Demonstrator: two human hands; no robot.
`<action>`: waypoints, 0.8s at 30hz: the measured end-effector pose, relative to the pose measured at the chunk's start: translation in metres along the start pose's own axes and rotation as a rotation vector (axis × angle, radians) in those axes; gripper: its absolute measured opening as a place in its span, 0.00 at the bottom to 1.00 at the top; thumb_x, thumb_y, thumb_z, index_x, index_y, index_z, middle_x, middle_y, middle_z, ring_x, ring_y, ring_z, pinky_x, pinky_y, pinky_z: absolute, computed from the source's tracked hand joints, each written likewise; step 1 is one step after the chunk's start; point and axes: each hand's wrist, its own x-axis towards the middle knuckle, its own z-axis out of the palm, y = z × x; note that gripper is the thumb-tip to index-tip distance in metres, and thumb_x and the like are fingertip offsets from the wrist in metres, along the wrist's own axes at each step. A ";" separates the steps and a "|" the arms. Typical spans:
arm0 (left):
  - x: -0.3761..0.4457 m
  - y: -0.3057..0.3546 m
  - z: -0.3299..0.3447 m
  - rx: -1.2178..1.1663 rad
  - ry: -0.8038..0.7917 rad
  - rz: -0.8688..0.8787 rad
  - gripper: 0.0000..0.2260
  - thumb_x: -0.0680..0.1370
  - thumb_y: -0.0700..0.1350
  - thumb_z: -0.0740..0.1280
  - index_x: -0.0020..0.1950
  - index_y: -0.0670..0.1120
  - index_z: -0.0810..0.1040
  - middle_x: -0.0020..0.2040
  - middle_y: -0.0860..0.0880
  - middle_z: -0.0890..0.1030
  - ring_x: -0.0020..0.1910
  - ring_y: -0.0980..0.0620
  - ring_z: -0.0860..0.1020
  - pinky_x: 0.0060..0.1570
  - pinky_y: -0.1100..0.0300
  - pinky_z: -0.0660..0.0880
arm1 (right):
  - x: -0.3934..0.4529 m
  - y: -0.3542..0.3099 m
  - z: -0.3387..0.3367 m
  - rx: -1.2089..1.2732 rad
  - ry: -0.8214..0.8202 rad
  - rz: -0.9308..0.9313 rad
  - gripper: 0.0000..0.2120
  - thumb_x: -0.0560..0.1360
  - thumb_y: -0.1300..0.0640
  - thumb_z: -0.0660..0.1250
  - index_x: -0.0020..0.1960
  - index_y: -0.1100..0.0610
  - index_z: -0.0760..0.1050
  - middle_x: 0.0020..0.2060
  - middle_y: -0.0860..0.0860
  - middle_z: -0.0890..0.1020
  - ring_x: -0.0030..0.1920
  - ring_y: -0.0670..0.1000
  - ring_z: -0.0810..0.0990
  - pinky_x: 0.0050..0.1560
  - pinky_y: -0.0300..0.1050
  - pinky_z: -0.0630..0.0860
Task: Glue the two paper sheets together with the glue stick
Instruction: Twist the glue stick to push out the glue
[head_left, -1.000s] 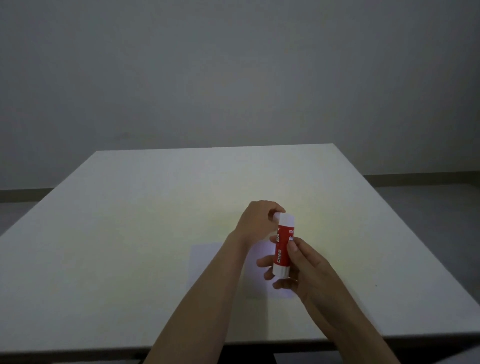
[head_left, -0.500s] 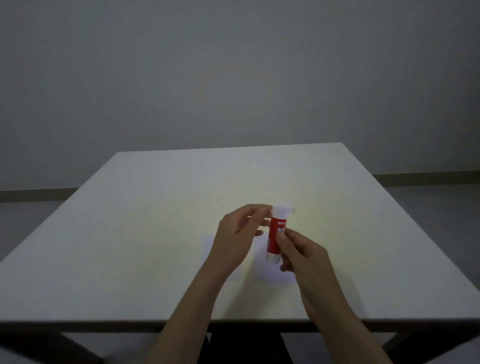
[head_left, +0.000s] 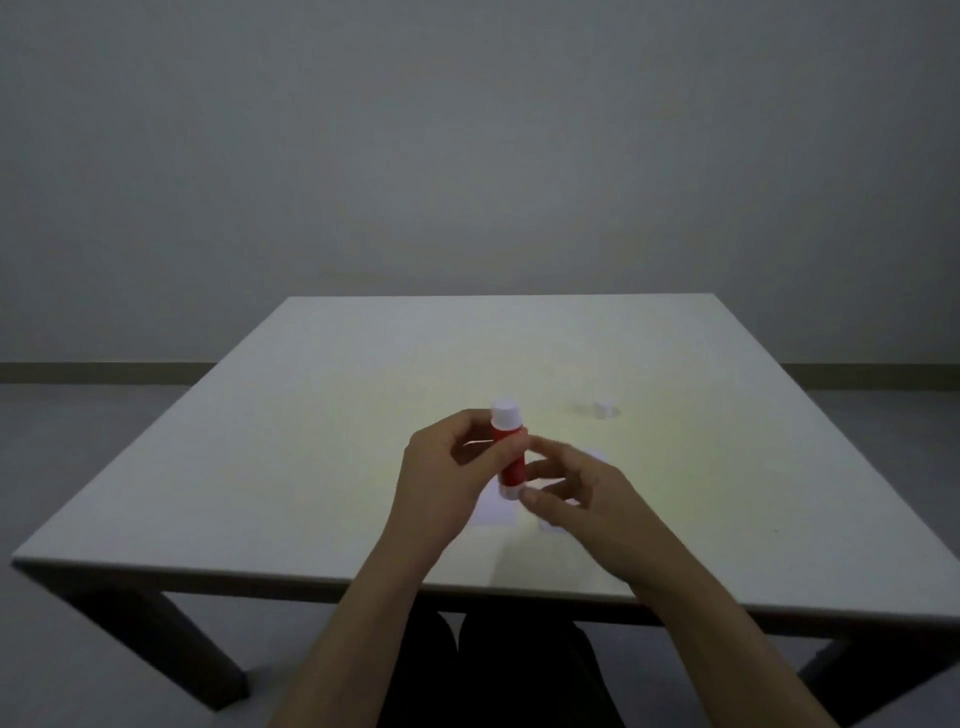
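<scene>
My left hand (head_left: 441, 483) is closed around the red body of the glue stick (head_left: 511, 462) and holds it upright above the table. The stick has a white top and a white base. My right hand (head_left: 582, 493) is beside it with the fingers spread, the thumb and fingertips just reaching the stick's lower end. Two pale paper sheets lie under my hands: one (head_left: 496, 514) shows below the stick, and a corner of the other (head_left: 595, 454) peeks out past my right hand. A small white piece (head_left: 602, 409), cap-like, rests on the table farther right.
The white table (head_left: 311, 441) has its near edge just in front of me, with dark legs at both corners. My dark-clothed legs are under it. A grey wall and floor lie beyond.
The glue stick has passed from my right hand into my left. My right hand has loosened and opened. A small white piece now lies on the table to the right.
</scene>
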 end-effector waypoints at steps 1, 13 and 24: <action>-0.001 0.002 0.000 -0.103 -0.006 -0.027 0.05 0.72 0.44 0.71 0.44 0.55 0.83 0.42 0.55 0.87 0.45 0.57 0.84 0.43 0.69 0.78 | -0.001 0.000 0.004 0.010 -0.082 0.005 0.15 0.76 0.51 0.65 0.62 0.47 0.73 0.51 0.46 0.84 0.48 0.47 0.82 0.46 0.39 0.79; -0.009 0.009 -0.005 -0.467 0.060 -0.048 0.10 0.65 0.45 0.71 0.45 0.48 0.83 0.43 0.48 0.87 0.46 0.48 0.85 0.44 0.58 0.82 | -0.009 -0.003 0.039 0.685 0.110 -0.029 0.08 0.69 0.54 0.71 0.42 0.58 0.77 0.33 0.51 0.83 0.32 0.50 0.80 0.37 0.41 0.78; -0.016 -0.002 0.004 -0.453 0.177 -0.119 0.13 0.58 0.54 0.74 0.41 0.54 0.85 0.45 0.49 0.87 0.49 0.49 0.84 0.48 0.58 0.81 | 0.003 0.000 0.030 0.672 -0.156 0.222 0.27 0.70 0.41 0.62 0.62 0.58 0.69 0.33 0.56 0.83 0.28 0.53 0.78 0.31 0.42 0.76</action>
